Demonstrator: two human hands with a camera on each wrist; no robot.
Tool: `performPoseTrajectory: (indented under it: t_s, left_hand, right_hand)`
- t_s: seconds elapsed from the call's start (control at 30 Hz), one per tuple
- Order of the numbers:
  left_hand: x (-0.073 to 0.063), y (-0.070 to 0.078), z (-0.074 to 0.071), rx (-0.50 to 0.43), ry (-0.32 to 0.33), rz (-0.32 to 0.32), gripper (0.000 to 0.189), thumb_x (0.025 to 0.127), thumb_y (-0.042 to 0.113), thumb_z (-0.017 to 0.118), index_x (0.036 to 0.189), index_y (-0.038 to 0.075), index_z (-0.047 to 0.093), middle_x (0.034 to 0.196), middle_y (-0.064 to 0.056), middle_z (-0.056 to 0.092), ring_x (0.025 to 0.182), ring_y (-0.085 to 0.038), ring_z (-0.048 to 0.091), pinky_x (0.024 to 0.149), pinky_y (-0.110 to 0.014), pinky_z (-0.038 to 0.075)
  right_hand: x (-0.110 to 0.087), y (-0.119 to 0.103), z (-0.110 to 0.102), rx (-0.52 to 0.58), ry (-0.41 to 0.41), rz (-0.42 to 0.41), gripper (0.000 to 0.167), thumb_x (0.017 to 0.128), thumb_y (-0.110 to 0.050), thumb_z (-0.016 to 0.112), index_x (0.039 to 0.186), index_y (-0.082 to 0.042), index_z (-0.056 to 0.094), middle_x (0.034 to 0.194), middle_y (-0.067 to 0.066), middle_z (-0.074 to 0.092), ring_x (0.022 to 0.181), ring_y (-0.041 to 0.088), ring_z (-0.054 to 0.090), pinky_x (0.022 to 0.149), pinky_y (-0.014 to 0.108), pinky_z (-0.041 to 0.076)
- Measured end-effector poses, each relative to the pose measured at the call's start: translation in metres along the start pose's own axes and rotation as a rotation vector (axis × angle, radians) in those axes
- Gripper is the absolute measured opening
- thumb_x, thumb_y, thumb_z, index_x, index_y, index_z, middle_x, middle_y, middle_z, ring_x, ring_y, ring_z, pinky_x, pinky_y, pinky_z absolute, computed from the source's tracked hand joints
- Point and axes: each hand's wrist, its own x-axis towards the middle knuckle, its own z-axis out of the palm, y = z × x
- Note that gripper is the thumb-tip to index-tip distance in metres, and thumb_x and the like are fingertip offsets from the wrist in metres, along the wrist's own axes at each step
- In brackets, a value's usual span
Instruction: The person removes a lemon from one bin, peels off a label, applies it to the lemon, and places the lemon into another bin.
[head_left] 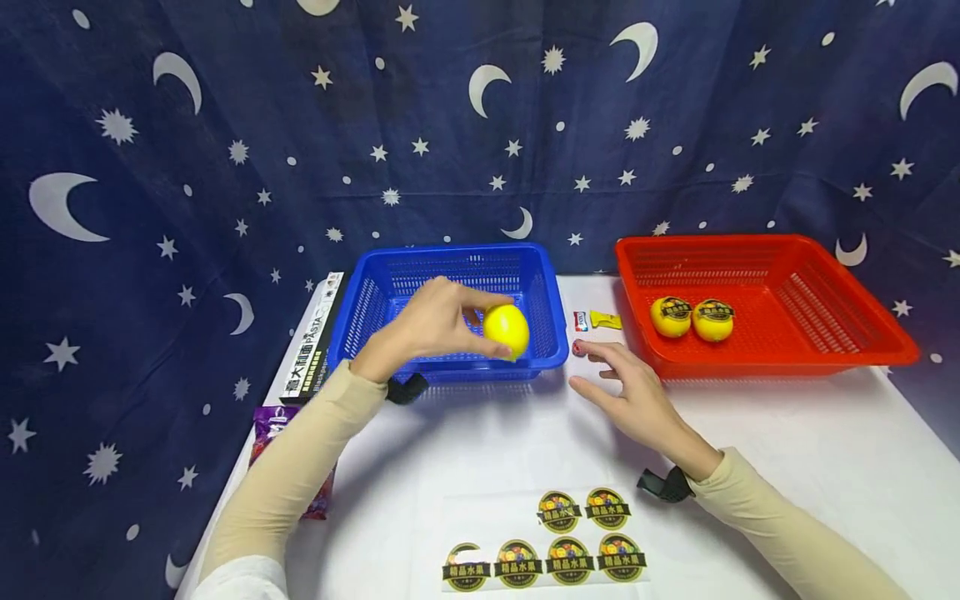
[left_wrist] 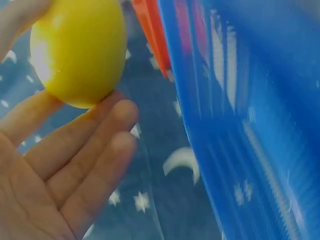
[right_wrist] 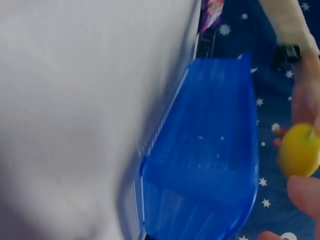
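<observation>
Honestly, that smooth yellow fruit (head_left: 506,331), gripped only by the left hand's (head_left: 438,321) thumb and fingers above the blue basket's (head_left: 555,312) right part, could slip, hit the rim and roll, the right hand (head_left: 632,402) being loosely spread nearby.

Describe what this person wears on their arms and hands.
The left hand and right hand are ungloved. Plain, close-fitting beige sleeves reach almost to the wrists, each with a black piece beside it. White fabric shows at the left arm's upper end.
</observation>
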Motion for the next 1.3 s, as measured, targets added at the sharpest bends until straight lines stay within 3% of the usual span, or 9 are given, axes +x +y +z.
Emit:
performPoseTrajectory:
  t_s: [0.13, 0.27, 0.4, 0.57, 0.8, 1.0, 1.3]
  left_hand:
    - [-0.034, 0.023, 0.031, -0.059, 0.026, 0.113, 0.067, 0.071, 0.052, 0.09, 0.128, 0.02, 0.074, 0.094, 0.002, 0.081, 0.072, -0.012, 0.073, 0.06, -0.016, 0.048]
    - [-0.055, 0.033, 0.065, -0.107, -0.007, 0.114, 0.068, 0.071, 0.052, 0.09, 0.128, 0.02, 0.074, 0.095, 0.005, 0.081, 0.072, -0.01, 0.071, 0.057, -0.013, 0.045]
    - [-0.059, 0.027, 0.096, -0.104, -0.041, 0.062, 0.068, 0.072, 0.053, 0.089, 0.13, 0.019, 0.073, 0.103, 0.004, 0.081, 0.08, -0.012, 0.075, 0.062, -0.013, 0.048]
    - [-0.058, 0.013, 0.122, -0.097, -0.083, 0.005, 0.072, 0.074, 0.055, 0.087, 0.133, 0.017, 0.071, 0.1, 0.003, 0.081, 0.075, -0.007, 0.071, 0.062, -0.014, 0.046]
    - [-0.059, 0.008, 0.131, -0.084, -0.116, -0.006, 0.075, 0.076, 0.057, 0.085, 0.137, 0.017, 0.067, 0.09, 0.006, 0.078, 0.065, 0.0, 0.057, 0.06, -0.014, 0.041]
    - [-0.059, 0.012, 0.131, -0.042, -0.189, 0.0, 0.079, 0.082, 0.059, 0.079, 0.145, 0.016, 0.06, 0.067, 0.003, 0.055, 0.055, -0.002, 0.028, 0.053, -0.018, 0.026]
    - [-0.065, 0.02, 0.128, 0.0, -0.228, -0.066, 0.083, 0.087, 0.062, 0.072, 0.154, 0.018, 0.049, 0.066, 0.006, 0.05, 0.056, -0.004, 0.035, 0.049, -0.021, 0.027]
  right_hand:
    - [-0.019, -0.003, 0.002, 0.075, -0.046, -0.027, 0.049, 0.089, -0.022, 0.081, 0.135, -0.012, 0.065, 0.128, 0.006, 0.071, 0.117, 0.024, 0.067, 0.095, 0.039, 0.059]
    - [-0.032, -0.001, 0.008, 0.131, -0.144, -0.099, 0.051, 0.088, -0.021, 0.082, 0.136, -0.012, 0.065, 0.129, 0.008, 0.071, 0.116, 0.03, 0.068, 0.094, 0.034, 0.059]
    - [-0.035, 0.006, 0.017, 0.134, -0.219, -0.121, 0.055, 0.089, -0.025, 0.081, 0.139, -0.008, 0.063, 0.135, 0.013, 0.069, 0.118, 0.032, 0.068, 0.094, 0.039, 0.059]
    - [-0.035, 0.013, 0.029, 0.075, -0.296, -0.077, 0.064, 0.09, -0.038, 0.079, 0.142, -0.006, 0.061, 0.14, 0.009, 0.067, 0.123, 0.028, 0.068, 0.101, 0.047, 0.055]
    - [-0.034, 0.014, 0.039, 0.015, -0.318, -0.092, 0.061, 0.089, -0.037, 0.08, 0.141, -0.012, 0.063, 0.139, 0.003, 0.067, 0.129, 0.026, 0.065, 0.107, 0.05, 0.05]
    - [-0.033, 0.011, 0.042, -0.036, -0.315, -0.104, 0.057, 0.091, -0.041, 0.077, 0.141, -0.017, 0.064, 0.136, 0.001, 0.069, 0.123, 0.025, 0.068, 0.101, 0.05, 0.054]
    - [-0.035, 0.01, 0.031, -0.08, -0.313, -0.069, 0.06, 0.089, -0.045, 0.077, 0.14, -0.015, 0.064, 0.137, 0.0, 0.069, 0.125, 0.024, 0.067, 0.104, 0.05, 0.053]
